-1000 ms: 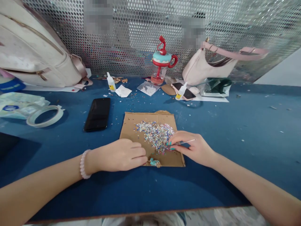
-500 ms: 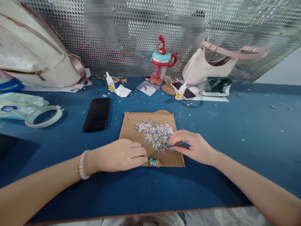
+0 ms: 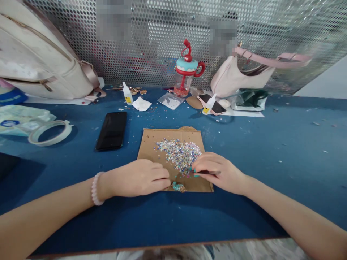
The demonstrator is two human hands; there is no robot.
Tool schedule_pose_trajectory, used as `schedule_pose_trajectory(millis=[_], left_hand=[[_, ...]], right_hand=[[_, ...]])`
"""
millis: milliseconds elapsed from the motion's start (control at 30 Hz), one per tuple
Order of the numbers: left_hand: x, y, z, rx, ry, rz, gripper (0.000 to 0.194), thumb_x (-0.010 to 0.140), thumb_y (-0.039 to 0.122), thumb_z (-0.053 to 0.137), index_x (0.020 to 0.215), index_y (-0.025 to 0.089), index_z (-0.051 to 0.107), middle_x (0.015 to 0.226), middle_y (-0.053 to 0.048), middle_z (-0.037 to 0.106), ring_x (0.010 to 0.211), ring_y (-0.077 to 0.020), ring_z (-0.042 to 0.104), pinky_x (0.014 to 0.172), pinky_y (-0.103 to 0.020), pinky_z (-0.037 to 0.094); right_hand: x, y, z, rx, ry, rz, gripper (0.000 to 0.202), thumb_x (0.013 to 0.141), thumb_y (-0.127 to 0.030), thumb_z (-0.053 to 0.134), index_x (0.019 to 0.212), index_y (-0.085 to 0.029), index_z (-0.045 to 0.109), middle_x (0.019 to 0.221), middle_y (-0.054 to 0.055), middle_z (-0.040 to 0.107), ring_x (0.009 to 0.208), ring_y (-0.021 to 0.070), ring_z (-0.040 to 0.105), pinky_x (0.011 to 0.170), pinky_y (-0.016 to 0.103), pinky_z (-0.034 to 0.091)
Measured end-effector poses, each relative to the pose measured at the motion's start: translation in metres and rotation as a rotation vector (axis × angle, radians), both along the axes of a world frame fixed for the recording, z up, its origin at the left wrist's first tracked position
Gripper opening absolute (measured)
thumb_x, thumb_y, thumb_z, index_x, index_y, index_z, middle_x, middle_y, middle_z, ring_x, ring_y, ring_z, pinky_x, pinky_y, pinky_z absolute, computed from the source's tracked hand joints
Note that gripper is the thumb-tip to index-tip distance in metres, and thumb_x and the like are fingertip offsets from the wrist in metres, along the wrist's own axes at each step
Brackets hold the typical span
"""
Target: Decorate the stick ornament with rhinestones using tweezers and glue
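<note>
A pile of tiny glittering rhinestones in silver, blue and pink lies on a brown cardboard sheet. At the sheet's front edge, my left hand has its fingers closed on the end of a small turquoise-studded ornament; the fingertips are mostly hidden. My right hand pinches slim dark tweezers, held low along the pile's right side. Their tips are too small to make out among the stones.
A black phone and a tape roll lie to the left. Behind the cardboard are two glue bottles, a bag of white bits, a pink phone and a red-handled cup. A backpack and handbag stand against the perforated metal panel.
My right hand has turned slightly, and the tweezers now lie lower and flatter beside the pile. My left hand and the ornament stay almost where they were.
</note>
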State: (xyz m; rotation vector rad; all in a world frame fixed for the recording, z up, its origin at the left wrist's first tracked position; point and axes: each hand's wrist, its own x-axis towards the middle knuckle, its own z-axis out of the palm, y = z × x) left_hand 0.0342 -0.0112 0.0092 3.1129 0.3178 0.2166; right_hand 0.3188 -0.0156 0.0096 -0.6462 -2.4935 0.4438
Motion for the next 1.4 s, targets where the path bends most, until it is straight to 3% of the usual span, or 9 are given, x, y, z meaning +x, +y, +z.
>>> schedule_pose_trajectory(millis=[300,533,633,833,933,1067,1400], left_hand=[[0.0,0.0,0.0,-0.02,-0.002,0.002,0.025,0.102,0.025,0.035,0.103,0.02,0.059,0.096,0.0,0.065,0.076,-0.0132,0.055,0.059,-0.029,0.032],[-0.001,0.0,-0.001,-0.014,0.011,-0.007,0.026,0.103,0.025,0.032,0.106,0.019,0.057,0.099,0.0,0.064,0.077,-0.0141,0.054,0.06,-0.03,0.031],[-0.002,0.0,0.0,-0.008,0.012,-0.009,0.026,0.103,0.024,0.031,0.106,0.019,0.057,0.099,0.0,0.064,0.078,-0.0146,0.054,0.06,-0.031,0.031],[-0.002,-0.001,-0.001,-0.014,0.024,0.01,0.028,0.104,0.024,0.03,0.104,0.02,0.057,0.098,0.0,0.065,0.077,-0.014,0.053,0.061,-0.031,0.031],[-0.001,-0.001,-0.002,-0.055,0.052,0.033,0.028,0.104,0.027,0.03,0.103,0.02,0.058,0.097,0.001,0.065,0.075,-0.0127,0.054,0.06,-0.031,0.031],[0.0,-0.001,-0.002,-0.081,0.064,0.047,0.029,0.104,0.028,0.03,0.105,0.021,0.058,0.099,0.002,0.065,0.076,-0.0121,0.054,0.061,-0.031,0.032],[-0.001,0.0,-0.001,-0.074,0.086,0.044,0.031,0.104,0.028,0.027,0.107,0.022,0.057,0.1,0.0,0.066,0.079,-0.0137,0.056,0.062,-0.031,0.031]], right_hand=[[-0.002,-0.003,-0.001,0.066,0.046,-0.022,0.018,0.097,-0.022,0.047,0.087,-0.019,0.062,0.079,0.005,0.072,0.076,0.0162,0.067,0.072,0.033,0.055],[0.002,-0.001,0.001,0.055,0.071,-0.052,0.012,0.094,-0.019,0.052,0.088,-0.021,0.061,0.082,0.003,0.071,0.079,0.0158,0.067,0.079,0.034,0.055],[0.013,0.008,0.004,0.04,0.078,-0.159,0.01,0.092,-0.019,0.055,0.087,-0.022,0.062,0.082,0.002,0.071,0.08,0.0161,0.067,0.075,0.031,0.055],[0.053,0.042,0.002,0.147,-0.035,-0.572,0.011,0.089,-0.022,0.053,0.087,-0.02,0.064,0.088,0.005,0.071,0.084,0.0208,0.068,0.077,0.035,0.053],[0.065,0.054,-0.001,0.106,-0.11,-0.63,0.009,0.086,-0.022,0.054,0.086,-0.02,0.063,0.087,0.004,0.071,0.079,0.0205,0.068,0.074,0.033,0.053],[0.067,0.057,-0.001,0.031,-0.115,-0.65,0.009,0.084,-0.024,0.055,0.089,-0.02,0.062,0.088,0.003,0.071,0.077,0.0195,0.068,0.073,0.032,0.053],[0.067,0.056,-0.004,-0.025,-0.141,-0.55,0.016,0.087,-0.025,0.051,0.097,-0.022,0.063,0.098,0.004,0.07,0.089,0.0223,0.067,0.082,0.037,0.051]])
